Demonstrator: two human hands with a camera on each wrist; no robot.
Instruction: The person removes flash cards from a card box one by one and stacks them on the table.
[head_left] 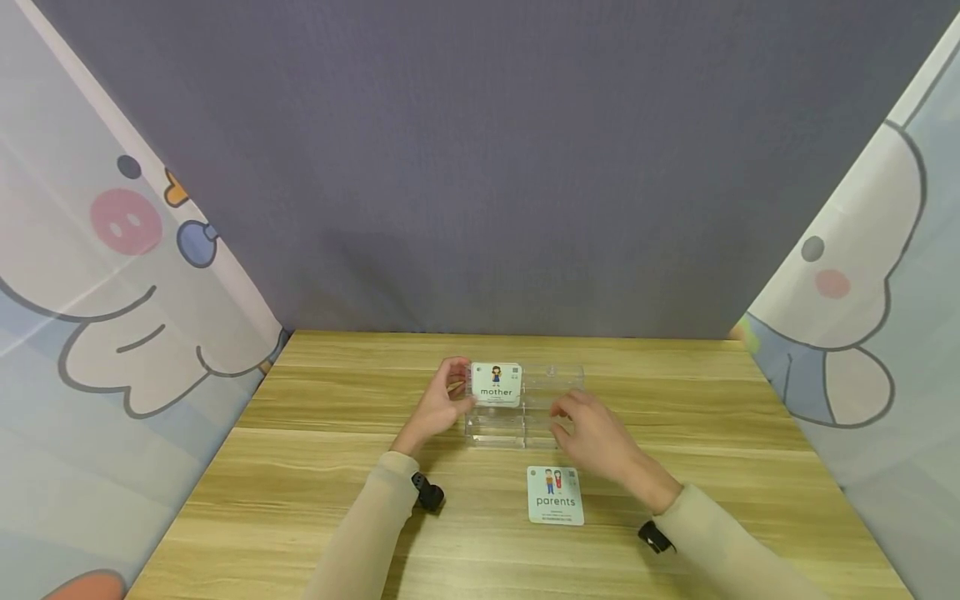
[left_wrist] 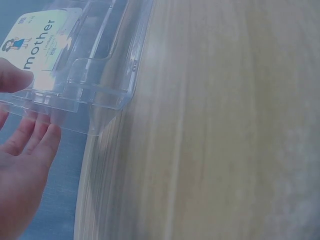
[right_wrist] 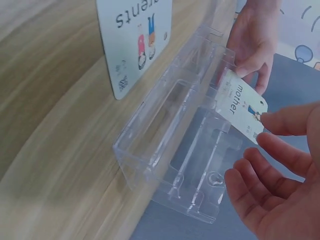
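A clear plastic tiered card holder stands on the table, its compartments in two columns. A white card reading "mother", with a small figure, leans in the upper left compartment. My left hand grips the holder's left side, thumb in front by the card and fingers round behind, as the left wrist view shows. My right hand hovers at the holder's right side, fingers loosely bent and holding nothing. A "parents" card lies face up on the table in front of the holder.
The wooden table runs back to a dark grey panel. Curtains with cartoon animals hang on the left and right. Black wrist cameras sit on the left and right sleeves.
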